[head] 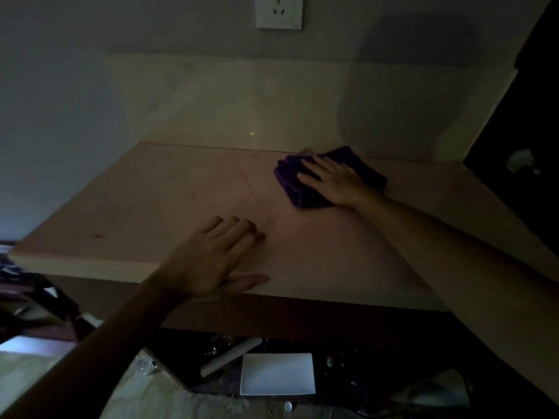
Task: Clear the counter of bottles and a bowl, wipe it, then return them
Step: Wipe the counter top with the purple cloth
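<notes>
The scene is dim. A pale pink counter [127, 207] fills the middle of the view, with no bottles or bowl on it. A folded purple cloth [290, 182] lies on the counter near the back wall, right of centre. My right hand [335, 182] presses flat on top of the cloth, fingers spread and pointing left. My left hand [214, 258] rests flat on the counter near its front edge, fingers apart, holding nothing.
A white wall socket [279, 10] sits high on the back wall. A dark tall object [520, 146] borders the counter at the right. Below the front edge lie a white rectangular dish [277, 373], a pale stick-like item [230, 356] and dark clutter at the left.
</notes>
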Tool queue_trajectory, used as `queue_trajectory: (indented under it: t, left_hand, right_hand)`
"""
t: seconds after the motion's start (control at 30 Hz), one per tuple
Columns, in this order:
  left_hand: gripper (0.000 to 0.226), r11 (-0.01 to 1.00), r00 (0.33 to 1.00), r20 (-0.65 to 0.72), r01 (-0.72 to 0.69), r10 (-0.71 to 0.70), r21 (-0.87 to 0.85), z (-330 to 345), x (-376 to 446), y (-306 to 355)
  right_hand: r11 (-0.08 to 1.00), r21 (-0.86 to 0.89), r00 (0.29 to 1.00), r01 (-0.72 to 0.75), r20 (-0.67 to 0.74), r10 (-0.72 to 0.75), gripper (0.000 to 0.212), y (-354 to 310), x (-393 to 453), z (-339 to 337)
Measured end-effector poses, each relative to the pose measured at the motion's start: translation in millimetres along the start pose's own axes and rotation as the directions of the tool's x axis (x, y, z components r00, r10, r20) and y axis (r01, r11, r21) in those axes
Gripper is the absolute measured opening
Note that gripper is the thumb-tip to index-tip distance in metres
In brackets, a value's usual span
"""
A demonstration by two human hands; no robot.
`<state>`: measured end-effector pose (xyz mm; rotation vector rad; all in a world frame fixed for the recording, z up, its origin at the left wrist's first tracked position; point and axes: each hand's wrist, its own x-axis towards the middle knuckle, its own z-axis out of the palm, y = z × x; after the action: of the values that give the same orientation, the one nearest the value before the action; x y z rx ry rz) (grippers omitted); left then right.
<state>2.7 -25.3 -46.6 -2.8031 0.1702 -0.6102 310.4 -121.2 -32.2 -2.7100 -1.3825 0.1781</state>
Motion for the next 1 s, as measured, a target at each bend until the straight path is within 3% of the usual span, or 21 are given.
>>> queue_trajectory:
  t: [0.2, 0.63, 0.8, 1.0]
  left_hand:
    - [0.069, 0.999, 0.999, -0.022, 0.042, -0.043, -0.026, -0.4, -0.1, -0.1]
    - [0.083, 0.982, 0.98, 0.087, 0.183, -0.179, -0.046, -13.4, -29.7, -32.5]
    - [0.085, 0.982, 0.983, 0.072, 0.172, -0.166, -0.075, -9.7, -37.5, -47.2]
    - [0.088, 0.978, 0.979, 0.07, 0.196, -0.192, -0.068, -5.8, -38.2, -50.5]
  right_hand:
    - [0.999, 0.015, 0.998, -0.035, -0.058, 0.035, 0.068, -8.5, 26.6, 2.6]
    - [0.993, -0.018, 0.991, 0.113, -0.067, -0.114, 0.075, -94.7, -183.5, 32.0]
    - [0.988, 0.008, 0.988, 0.153, -0.017, -0.153, 0.072, -95.9, -132.2, 24.0]
    - [0.992, 0.022, 0.992, 0.126, -0.01, -0.126, 0.074, -101.6, 22.4, 12.1]
